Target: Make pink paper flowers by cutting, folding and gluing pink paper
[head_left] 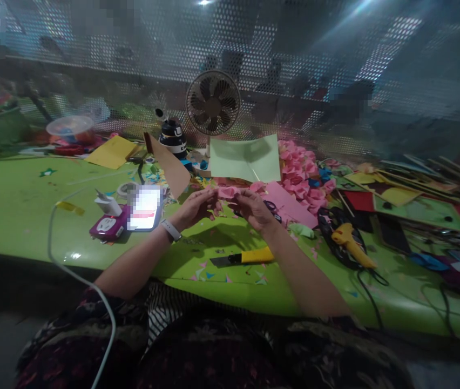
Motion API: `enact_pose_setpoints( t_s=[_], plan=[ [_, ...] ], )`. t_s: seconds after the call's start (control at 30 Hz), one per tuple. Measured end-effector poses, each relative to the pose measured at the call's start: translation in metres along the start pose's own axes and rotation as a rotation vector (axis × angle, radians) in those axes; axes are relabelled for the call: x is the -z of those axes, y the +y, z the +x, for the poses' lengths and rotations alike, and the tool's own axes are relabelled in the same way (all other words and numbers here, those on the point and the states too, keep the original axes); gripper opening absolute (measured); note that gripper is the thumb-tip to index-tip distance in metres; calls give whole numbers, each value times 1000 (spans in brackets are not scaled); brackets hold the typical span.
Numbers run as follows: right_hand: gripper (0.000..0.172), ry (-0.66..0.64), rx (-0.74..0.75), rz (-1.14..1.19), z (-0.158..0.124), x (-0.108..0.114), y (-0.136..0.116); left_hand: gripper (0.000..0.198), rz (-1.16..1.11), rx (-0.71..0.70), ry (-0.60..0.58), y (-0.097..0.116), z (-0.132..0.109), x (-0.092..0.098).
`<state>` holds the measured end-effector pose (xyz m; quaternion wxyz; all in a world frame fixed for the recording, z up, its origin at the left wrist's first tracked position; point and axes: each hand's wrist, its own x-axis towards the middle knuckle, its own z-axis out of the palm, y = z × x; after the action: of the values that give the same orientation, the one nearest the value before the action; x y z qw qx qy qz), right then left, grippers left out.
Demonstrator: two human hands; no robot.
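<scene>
A small folded pink paper piece (229, 192) is held up between my two hands, over the green table. My left hand (202, 206), with a white band at the wrist, pinches its left end. On the other end the fingers of my right hand (253, 208) are closed. Below them a box cutter with a yellow handle (256, 255) lies with its dark blade pointing left. Behind my right hand rests a flat pink sheet (290, 204), beside a heap of folded pink paper pieces (300, 173). Dark-handled scissors (270, 205) are partly hidden behind my right hand.
A lit phone (144, 208) and a purple power socket with a white plug (108, 226) lie at left, near a white cable (52, 237). A yellow glue gun (351, 246) rests at right. A fan (212, 102) and a light green sheet (246, 158) stand behind.
</scene>
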<state>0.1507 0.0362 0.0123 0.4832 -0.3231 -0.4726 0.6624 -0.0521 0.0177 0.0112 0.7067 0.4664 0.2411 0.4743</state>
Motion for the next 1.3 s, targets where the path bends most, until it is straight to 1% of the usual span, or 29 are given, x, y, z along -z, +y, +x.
enact_pose_setpoints(
  t_s=[0.43, 0.67, 0.77, 0.87, 1.0, 1.1, 1.23, 1.3],
  plan=[
    [35, -22, -14, 30, 0, 1, 0, 36, -34, -60, -19, 2, -1, 0],
    [36, -15, 1, 51, 0, -1, 0, 34, -61, -57, -5, 0, -1, 0],
    [38, -4, 1, 35, 0, -2, -3, 34, -46, -36, 3, 0, 0, 0],
    [38, 25, 41, -54, -2, -3, -7, 34, 25, -2, 44, 2, 0, 2],
    [30, 86, 148, -327, -2, 0, -11, 31, 146, 51, 143, 3, 3, 8],
    [24, 122, 212, -504, 0, 3, -10, 29, 204, 124, 174, 2, 6, 12],
    [24, 149, 268, -629, 5, 8, -3, 19, 176, 155, 199, 1, 8, 11],
    [24, 154, 300, -688, 5, 9, -1, 16, 157, 164, 192, 2, 8, 11]
  ],
)
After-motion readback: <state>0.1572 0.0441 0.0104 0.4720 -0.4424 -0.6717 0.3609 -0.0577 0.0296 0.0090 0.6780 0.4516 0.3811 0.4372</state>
